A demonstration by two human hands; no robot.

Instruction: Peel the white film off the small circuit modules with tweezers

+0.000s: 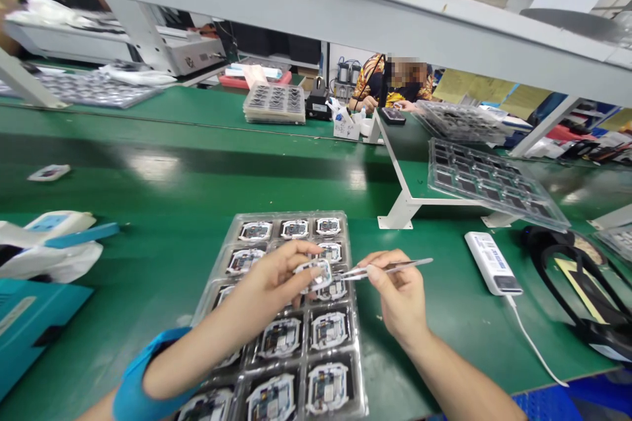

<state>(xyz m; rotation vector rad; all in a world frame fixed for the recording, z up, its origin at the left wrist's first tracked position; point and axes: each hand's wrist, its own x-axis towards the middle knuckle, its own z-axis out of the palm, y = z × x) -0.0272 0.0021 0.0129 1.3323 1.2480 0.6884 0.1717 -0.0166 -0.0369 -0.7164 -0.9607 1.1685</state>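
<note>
My left hand [286, 273], with a blue band at the wrist, pinches a small white watch-like housing [320, 274] with electronic parts inside. In my right hand [399, 289] is a pair of metal tweezers [395, 267], its tips pointing left at the housing's right edge; whether they touch it I cannot tell. Below both hands lies a clear plastic tray [358, 368] whose compartments hold several similar white-rimmed housings with circuit boards. My left forearm covers part of the tray's left and middle compartments.
A low green-topped stand [402, 200] carries another clear tray [494, 181] at right. A white corded device [494, 263] and black headphones [553, 276] lie right. At left are a teal box [39, 316] and a loose white piece [49, 173]. A person [375, 85] sits across, beneath an overhead shelf [316, 6].
</note>
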